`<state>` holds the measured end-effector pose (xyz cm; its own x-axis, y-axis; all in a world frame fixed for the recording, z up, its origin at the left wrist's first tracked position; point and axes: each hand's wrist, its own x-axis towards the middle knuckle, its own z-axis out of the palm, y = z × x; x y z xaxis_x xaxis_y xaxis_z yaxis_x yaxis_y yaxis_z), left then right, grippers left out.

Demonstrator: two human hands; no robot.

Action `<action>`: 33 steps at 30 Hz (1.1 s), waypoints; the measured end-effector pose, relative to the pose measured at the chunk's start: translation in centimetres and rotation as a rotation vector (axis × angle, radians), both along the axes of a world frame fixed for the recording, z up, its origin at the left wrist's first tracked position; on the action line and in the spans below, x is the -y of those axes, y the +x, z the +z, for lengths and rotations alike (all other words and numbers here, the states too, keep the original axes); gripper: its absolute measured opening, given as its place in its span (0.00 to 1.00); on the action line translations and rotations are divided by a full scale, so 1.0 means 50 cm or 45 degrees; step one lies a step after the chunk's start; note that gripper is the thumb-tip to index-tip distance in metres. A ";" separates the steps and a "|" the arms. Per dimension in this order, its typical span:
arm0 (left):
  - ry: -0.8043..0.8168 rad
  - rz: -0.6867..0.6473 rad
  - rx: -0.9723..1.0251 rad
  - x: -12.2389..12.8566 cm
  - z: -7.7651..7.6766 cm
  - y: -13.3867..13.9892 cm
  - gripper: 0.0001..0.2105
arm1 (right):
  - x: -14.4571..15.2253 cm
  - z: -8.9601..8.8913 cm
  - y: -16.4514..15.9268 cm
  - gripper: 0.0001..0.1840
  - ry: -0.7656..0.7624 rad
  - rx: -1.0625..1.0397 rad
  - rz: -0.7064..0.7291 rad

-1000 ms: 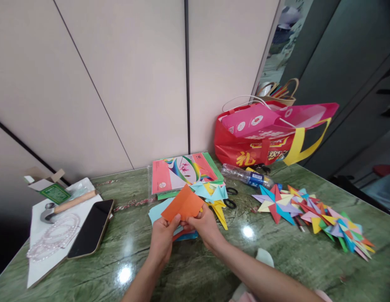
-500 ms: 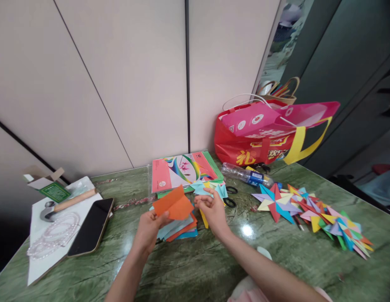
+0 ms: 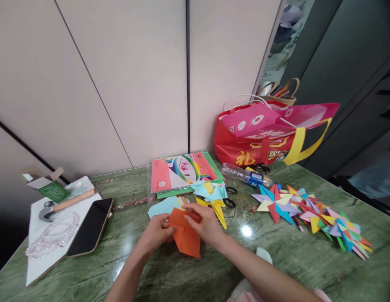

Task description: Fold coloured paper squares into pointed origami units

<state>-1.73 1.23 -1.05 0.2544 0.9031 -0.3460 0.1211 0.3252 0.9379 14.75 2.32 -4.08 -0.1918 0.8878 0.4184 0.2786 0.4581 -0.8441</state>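
Observation:
Between my two hands is an orange sheet of paper (image 3: 188, 239) with crease lines and a folded part. My left hand (image 3: 155, 233) pinches its left edge. On its upper right edge, the fingers of my right hand (image 3: 206, 222) are closed. Behind my hands lies light blue paper (image 3: 162, 206), partly covered by them. Folded yellow paper pieces (image 3: 217, 209) and pale blue folded pieces (image 3: 210, 191) lie just beyond my right hand, next to scissors with black handles (image 3: 229, 203).
A paper pack (image 3: 182, 172) lies by the wall. A plastic bottle (image 3: 245, 175) and a red bag (image 3: 254, 142) stand behind. Several multicoloured paper stars (image 3: 276, 203) lie right. A phone (image 3: 91, 228), a hammer (image 3: 72, 200), beads (image 3: 53, 237) and a small box (image 3: 52, 188) are left.
The orange paper has come down toward me and turned. My right hand, previously beside it, has moved onto its upper right edge.

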 end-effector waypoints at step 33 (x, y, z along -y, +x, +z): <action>0.282 0.263 -0.174 -0.004 -0.002 0.003 0.13 | -0.013 -0.006 -0.012 0.12 -0.659 -0.416 0.190</action>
<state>-1.56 1.45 -1.15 0.0229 0.9878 -0.1537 0.2034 0.1459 0.9682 14.15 2.94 -4.40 -0.2643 0.9644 -0.0002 -0.0665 -0.0184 -0.9976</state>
